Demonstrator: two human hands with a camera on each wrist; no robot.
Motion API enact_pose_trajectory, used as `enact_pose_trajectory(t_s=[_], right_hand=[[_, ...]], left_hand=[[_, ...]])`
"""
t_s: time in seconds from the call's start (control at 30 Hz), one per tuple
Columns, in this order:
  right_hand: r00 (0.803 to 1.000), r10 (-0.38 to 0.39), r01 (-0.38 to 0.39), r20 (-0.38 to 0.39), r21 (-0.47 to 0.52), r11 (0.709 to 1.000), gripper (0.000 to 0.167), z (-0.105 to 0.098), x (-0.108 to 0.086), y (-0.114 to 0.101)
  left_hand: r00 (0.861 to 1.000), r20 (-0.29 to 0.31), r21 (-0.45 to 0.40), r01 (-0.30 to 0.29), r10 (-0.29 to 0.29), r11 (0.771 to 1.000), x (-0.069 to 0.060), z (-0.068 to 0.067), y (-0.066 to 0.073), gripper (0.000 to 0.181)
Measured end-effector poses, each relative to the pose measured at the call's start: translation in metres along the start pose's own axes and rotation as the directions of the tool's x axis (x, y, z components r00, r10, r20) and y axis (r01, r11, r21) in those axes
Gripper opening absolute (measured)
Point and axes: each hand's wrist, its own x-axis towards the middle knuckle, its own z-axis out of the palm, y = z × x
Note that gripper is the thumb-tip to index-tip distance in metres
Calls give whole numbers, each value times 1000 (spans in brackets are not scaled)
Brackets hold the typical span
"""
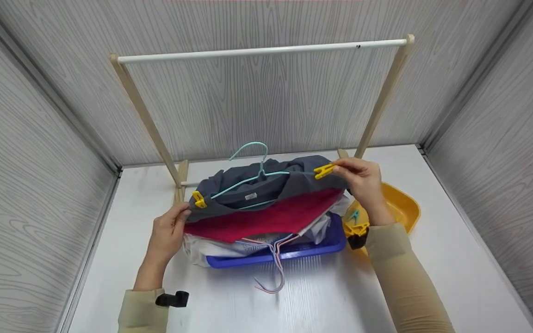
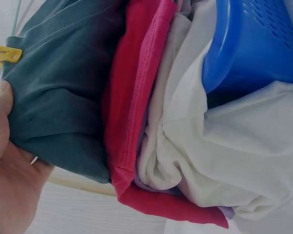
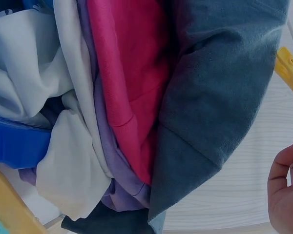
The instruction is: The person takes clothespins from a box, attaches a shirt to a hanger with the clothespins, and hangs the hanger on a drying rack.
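A dark grey shirt [image 1: 312, 186] is on a mint-green hanger [image 1: 235, 185] whose hook points up and away. My left hand [image 1: 167, 231] pinches the shirt's left shoulder, thumb in front and the other fingers partly hidden behind the cloth. Just above that thumb, a yellow clothespin [image 1: 199, 199] is clipped on the shoulder. With thumb and fingertips, my right hand [image 1: 363, 182] pinches a second yellow clothespin [image 1: 324, 171] at the shirt's right shoulder. In the right wrist view this clothespin [image 3: 289, 70] has its tip at the shirt's edge.
Beneath the shirt lie red cloth [image 1: 257, 222] and white cloth [image 1: 201, 245] over a blue basket [image 1: 312, 251]. Pink and blue hangers [image 1: 276, 263] stick out in front. A yellow bowl [image 1: 410, 208] with clothespins [image 1: 356, 227] stands at right. Behind rises a rack with a white bar [image 1: 266, 51].
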Motion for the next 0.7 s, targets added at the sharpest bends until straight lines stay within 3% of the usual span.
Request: enact_pose_trajectory(t_s=[0.4, 0.7], right_hand=[[999, -19, 21, 49, -39, 999, 8, 3, -2, 3], [996, 60, -54, 64, -100, 994, 9, 5, -4, 1]], left_hand=[[999, -21, -3, -35, 35, 999, 0, 1, -2, 14], [998, -39, -14, -57, 57, 998, 1, 2, -1, 12]])
